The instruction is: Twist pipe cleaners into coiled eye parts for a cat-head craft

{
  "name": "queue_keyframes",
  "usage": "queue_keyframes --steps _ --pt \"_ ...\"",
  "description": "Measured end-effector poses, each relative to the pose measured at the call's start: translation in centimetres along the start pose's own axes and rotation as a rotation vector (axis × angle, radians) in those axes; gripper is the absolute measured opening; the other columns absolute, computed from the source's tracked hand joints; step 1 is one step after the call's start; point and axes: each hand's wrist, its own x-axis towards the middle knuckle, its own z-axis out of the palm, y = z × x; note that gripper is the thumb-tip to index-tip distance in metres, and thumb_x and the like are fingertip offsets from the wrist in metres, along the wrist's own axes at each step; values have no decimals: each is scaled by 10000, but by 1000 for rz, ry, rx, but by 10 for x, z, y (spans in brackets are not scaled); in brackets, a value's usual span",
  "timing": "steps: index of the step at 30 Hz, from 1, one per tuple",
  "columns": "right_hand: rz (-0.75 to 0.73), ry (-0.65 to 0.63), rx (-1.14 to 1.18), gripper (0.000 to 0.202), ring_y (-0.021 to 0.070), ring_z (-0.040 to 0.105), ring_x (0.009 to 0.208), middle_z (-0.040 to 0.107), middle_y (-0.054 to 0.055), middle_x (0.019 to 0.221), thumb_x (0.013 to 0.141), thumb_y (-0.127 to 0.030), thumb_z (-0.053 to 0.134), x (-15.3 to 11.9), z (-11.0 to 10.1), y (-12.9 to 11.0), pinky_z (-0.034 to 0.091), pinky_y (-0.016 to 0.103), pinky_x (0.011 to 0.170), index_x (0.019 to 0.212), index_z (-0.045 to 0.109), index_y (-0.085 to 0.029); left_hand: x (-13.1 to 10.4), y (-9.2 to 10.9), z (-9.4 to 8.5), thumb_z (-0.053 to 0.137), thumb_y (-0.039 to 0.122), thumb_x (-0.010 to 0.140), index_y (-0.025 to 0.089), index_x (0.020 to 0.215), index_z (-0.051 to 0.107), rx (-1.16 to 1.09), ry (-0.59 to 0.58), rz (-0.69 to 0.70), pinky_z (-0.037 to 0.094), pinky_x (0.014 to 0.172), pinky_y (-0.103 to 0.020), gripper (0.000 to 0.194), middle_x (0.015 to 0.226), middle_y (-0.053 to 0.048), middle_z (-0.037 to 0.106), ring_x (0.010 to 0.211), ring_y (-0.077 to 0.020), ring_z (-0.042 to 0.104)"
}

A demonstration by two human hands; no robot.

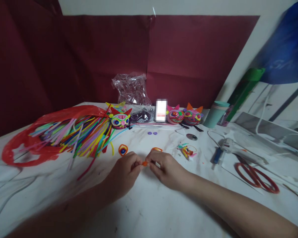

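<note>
Between the fingertips of my left hand [127, 170] and my right hand [165, 168] is a small orange piece [145, 163], perhaps a bit of pipe cleaner; both hands pinch it just above the table. Behind my left hand lies an eye-shaped piece [123, 150] with an orange rim and a dark blue centre. An orange loop [157, 149] sits behind my right hand, partly covered by it. Two purple buttons [152, 133] rest farther back.
Many coloured pipe cleaners [89, 135] spill from a red plastic bag [20, 162] at left. Decorated animal heads [119, 119] line the back. To the right are small scraps [188, 151], a glue gun [224, 147], red-handled scissors [257, 178] and a green cup [215, 114].
</note>
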Motion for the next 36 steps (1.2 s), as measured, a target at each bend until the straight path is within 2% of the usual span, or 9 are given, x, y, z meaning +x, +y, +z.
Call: queue_keyframes --steps 3,6,10,15,19,23,28,32,36 --pt "-62 -114 -77 201 154 527 701 582 56 735 716 -6 441 -2 -6 -2 409 251 649 750 580 -148 -3 0 2 439 157 742 187 611 437 63 -58 90 324 560 -228 134 624 34 449 590 -112 433" --pt "0 -134 -32 177 142 516 658 577 41 708 723 -32 458 -2 -7 -3 397 245 617 738 588 -151 -4 3 1 444 141 723 186 596 440 24 -47 78 316 537 -219 134 601 39 442 569 -107 422" --pt "230 -1 350 114 114 472 589 529 0 651 795 -220 497 1 2 -2 369 224 546 734 571 -158 -4 8 -2 458 228 748 184 610 458 -210 52 -71 312 489 -203 144 541 63 404 493 -88 381" --pt "282 189 592 213 108 440 591 482 -22 629 759 -377 566 0 19 -2 367 225 555 721 541 -169 -7 4 5 473 287 761 184 674 494 -379 106 -131 289 444 -190 137 526 76 393 451 -73 341" --pt "274 202 575 254 110 427 590 464 -18 622 786 -403 522 -3 21 -4 365 230 559 696 515 -166 -7 4 9 501 277 748 170 649 514 -343 75 -126 308 464 -192 147 548 57 419 501 -82 371" --pt "256 187 437 200 112 432 600 474 -13 631 811 -329 483 -2 15 -2 358 224 553 699 505 -165 -4 8 6 494 246 749 165 592 498 -246 67 -121 331 504 -203 177 552 47 430 539 -93 400" --pt "174 48 163 95 102 446 587 524 -10 635 780 -152 484 0 0 -3 342 205 534 697 530 -161 -2 8 -3 487 189 742 172 592 490 -49 74 17 358 569 -226 151 607 26 482 593 -113 460" --pt "122 -65 31 120 90 432 546 525 -18 612 722 -65 490 -2 -8 -7 322 200 514 705 562 -159 -3 5 -4 474 162 740 181 602 455 61 -13 96 338 559 -229 141 622 26 472 589 -114 451" --pt "194 -67 201 72 87 414 534 502 -21 599 741 -130 515 -1 -4 -6 309 204 499 700 568 -157 -3 6 -4 452 122 707 186 595 427 -3 -22 93 331 544 -217 132 610 34 451 578 -108 433"
